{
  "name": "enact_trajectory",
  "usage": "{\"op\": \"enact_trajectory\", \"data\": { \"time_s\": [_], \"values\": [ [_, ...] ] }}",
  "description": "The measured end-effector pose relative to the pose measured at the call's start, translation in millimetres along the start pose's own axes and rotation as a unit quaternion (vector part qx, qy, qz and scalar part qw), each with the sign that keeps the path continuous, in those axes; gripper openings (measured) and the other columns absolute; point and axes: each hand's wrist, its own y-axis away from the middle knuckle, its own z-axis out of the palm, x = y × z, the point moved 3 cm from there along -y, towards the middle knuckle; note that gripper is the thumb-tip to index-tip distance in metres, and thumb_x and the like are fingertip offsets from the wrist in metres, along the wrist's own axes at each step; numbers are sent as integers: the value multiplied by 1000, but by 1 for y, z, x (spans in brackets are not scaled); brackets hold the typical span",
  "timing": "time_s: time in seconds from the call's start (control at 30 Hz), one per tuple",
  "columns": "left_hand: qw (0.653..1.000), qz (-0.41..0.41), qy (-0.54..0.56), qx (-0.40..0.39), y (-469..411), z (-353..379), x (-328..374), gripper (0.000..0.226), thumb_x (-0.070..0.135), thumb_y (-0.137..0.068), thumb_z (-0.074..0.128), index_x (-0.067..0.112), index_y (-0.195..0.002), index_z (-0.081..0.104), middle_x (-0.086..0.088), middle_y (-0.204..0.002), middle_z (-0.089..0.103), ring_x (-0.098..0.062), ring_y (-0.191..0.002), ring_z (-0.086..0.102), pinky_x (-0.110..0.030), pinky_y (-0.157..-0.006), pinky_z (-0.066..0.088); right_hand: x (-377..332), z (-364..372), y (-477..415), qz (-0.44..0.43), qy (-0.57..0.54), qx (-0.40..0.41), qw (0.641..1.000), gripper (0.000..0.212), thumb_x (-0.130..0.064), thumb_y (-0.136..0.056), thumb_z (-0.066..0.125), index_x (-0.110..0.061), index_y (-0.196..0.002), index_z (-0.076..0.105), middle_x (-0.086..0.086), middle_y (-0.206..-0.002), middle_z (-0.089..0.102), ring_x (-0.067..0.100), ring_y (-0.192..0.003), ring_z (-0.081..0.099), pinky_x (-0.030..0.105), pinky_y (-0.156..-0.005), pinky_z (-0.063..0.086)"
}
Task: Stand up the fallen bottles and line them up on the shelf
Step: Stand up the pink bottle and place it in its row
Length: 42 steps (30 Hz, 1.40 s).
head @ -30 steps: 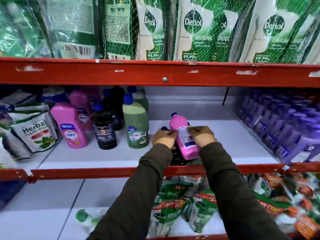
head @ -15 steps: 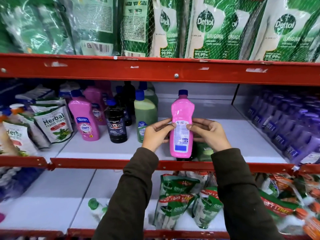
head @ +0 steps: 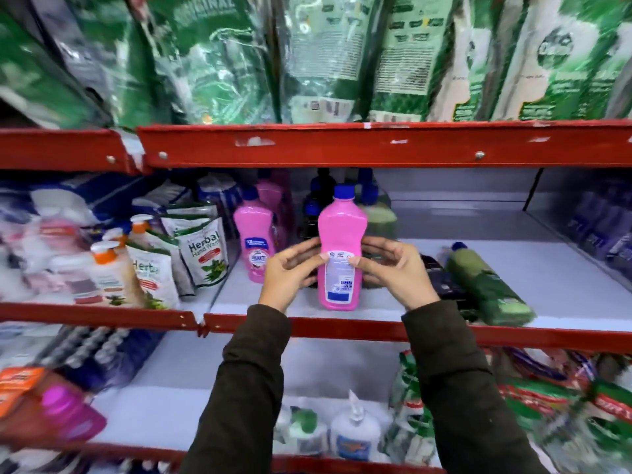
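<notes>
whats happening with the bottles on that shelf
A person is tidying a red-edged shelf of cleaning bottles. Both hands, the left hand and the right hand, hold a pink bottle upright by its sides, its base at the front of the shelf. Another pink bottle already stands to its left. A green bottle and a dark bottle beside it lie on their sides to the right.

Motion blur smears the purple bottles [head: 596,227] at far right. The upright pink plastic bottle [head: 342,251] hides much of a dark bottle [head: 313,213] behind it. The frame's top edge crops the green refill pouches [head: 403,53].
</notes>
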Motion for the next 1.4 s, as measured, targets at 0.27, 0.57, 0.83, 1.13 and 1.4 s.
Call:
{"op": "enact_trajectory", "data": {
  "time_s": [0.27, 0.57, 0.83, 1.13, 1.4],
  "values": [
    [999, 14, -5, 47, -16, -108, -2, 33, 3, -86, 67, 16, -117, 65, 6, -96, 74, -14, -93, 69, -22, -73, 58, 30, 114, -27, -48, 40, 10, 998, 45, -9, -81, 79, -10, -124, 66, 5, -116, 72, 27, -106, 69, 38, -91, 58],
    [998, 41, -8, 56, -26, -158, -27, 34, -1, -85, 66, 26, -106, 64, 0, -100, 71, -20, -101, 66, -27, -83, 55, 57, 160, -36, -62, 80, 9, 995, 46, -11, -83, 77, -9, -127, 64, 1, -118, 70, 17, -109, 66, 9, -85, 52],
    [992, 90, -23, 90, -25, -158, -31, 28, 4, -101, 41, 18, -108, 63, -4, -109, 68, -22, -99, 67, -23, -78, 60, 65, 166, -31, -56, 50, 104, 992, 27, -9, -82, 78, -11, -108, 70, -3, -105, 73, 5, -98, 69, 8, -84, 54],
    [996, 51, -69, 31, -21, -154, -36, 48, 6, -100, 39, 22, -145, 40, -7, -150, 45, -23, -138, 43, -42, -116, 36, 71, 188, -13, -68, 101, 47, 991, 40, -13, -88, 72, -10, -128, 67, 4, -122, 69, 0, -100, 66, 6, -81, 52],
    [998, 48, -50, 13, -18, -157, -39, 41, 6, -100, 43, 27, -136, 46, -5, -142, 52, -24, -134, 49, -45, -112, 41, 69, 188, -7, -98, 147, 36, 984, 49, -23, -82, 79, -16, -125, 55, -3, -123, 66, 9, -112, 65, 29, -101, 54]
  ]
}}
